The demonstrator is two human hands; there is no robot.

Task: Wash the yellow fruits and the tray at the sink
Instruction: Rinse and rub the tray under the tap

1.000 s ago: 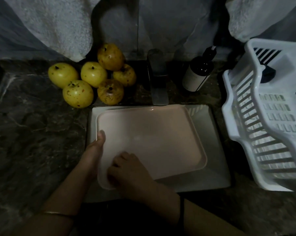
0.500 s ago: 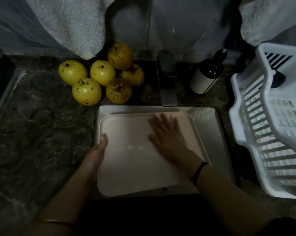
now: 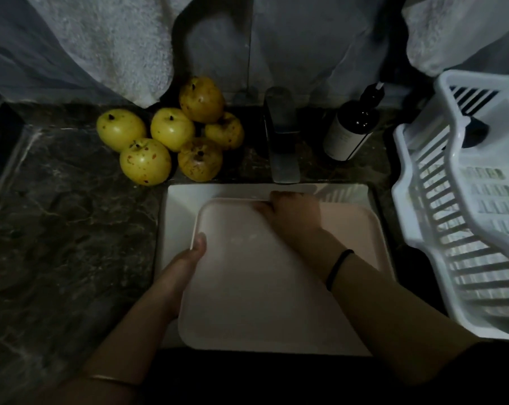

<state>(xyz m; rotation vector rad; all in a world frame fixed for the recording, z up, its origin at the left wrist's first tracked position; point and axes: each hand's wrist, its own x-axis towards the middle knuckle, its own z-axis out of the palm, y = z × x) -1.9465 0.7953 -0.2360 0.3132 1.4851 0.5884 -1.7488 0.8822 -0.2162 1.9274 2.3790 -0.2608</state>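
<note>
On the far left the dark marbled desk (image 3: 57,229) carries the yellow fruits (image 3: 171,133), six of them heaped together near the wall. The two on the left are the cleanest, and the ones to the right are browner and spotted. They lie well apart from both my hands, just beyond the sink's back left corner.

My left hand (image 3: 186,264) grips the tray (image 3: 247,287) by its left edge, with the thumb pressed over the rim and the other fingers hidden beneath. The pale pink tray lies in the white sink (image 3: 177,206), filling most of it, with its near edge towards me.

My right hand (image 3: 294,217) is at the tray's far edge, directly below the tap (image 3: 281,141). The fingers are bent over the rim, but they are blurred, so I cannot tell whether they clasp it or only touch it.

To the right of the tap a dark bottle (image 3: 349,133) with a pale label stands on the desk. Further right sits a white slatted rack (image 3: 458,229), with one dark round thing (image 3: 478,133) in its far end.
</note>
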